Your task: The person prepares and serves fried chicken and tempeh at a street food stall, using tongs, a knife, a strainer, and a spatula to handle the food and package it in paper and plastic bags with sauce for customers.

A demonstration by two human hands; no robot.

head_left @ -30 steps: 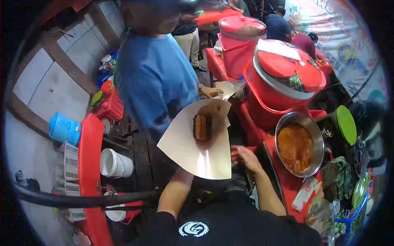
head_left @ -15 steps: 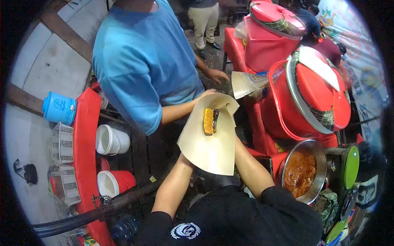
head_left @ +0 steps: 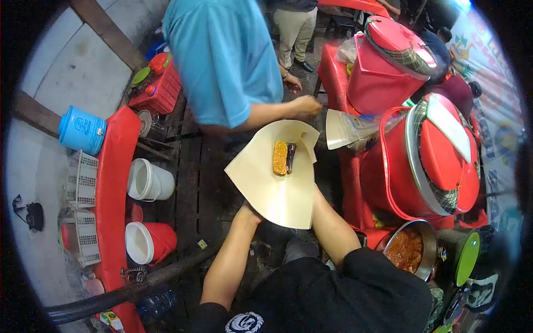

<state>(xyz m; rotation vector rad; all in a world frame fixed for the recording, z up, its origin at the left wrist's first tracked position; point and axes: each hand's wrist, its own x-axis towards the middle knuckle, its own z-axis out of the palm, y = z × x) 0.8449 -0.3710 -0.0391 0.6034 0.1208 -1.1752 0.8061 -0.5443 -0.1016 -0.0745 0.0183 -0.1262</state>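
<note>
A sheet of cream food-wrapping paper [head_left: 266,194] lies spread across both my hands, its upper right edge curled up. On it rest a golden-brown piece of food [head_left: 280,158] and, touching its right side, a dark glossy piece [head_left: 290,158]. My left hand [head_left: 251,213] supports the paper from below at its lower left, fingers hidden underneath. At the lower right edge, my right hand [head_left: 318,197] is mostly covered by the sheet as it holds it from beneath.
A co-worker in a blue shirt [head_left: 227,61] stands ahead, one arm above the paper. Paper sheets in clear plastic [head_left: 338,130] and red lidded tubs [head_left: 383,172] are on the right, above a metal bowl of red sauce [head_left: 405,250]. Buckets [head_left: 152,180] stand left.
The co-worker's hand has left the paper's upper edge and moved right towards the plastic-wrapped sheets. The paper in my hands has tilted and opened wider to the left. The view has shifted slightly.
</note>
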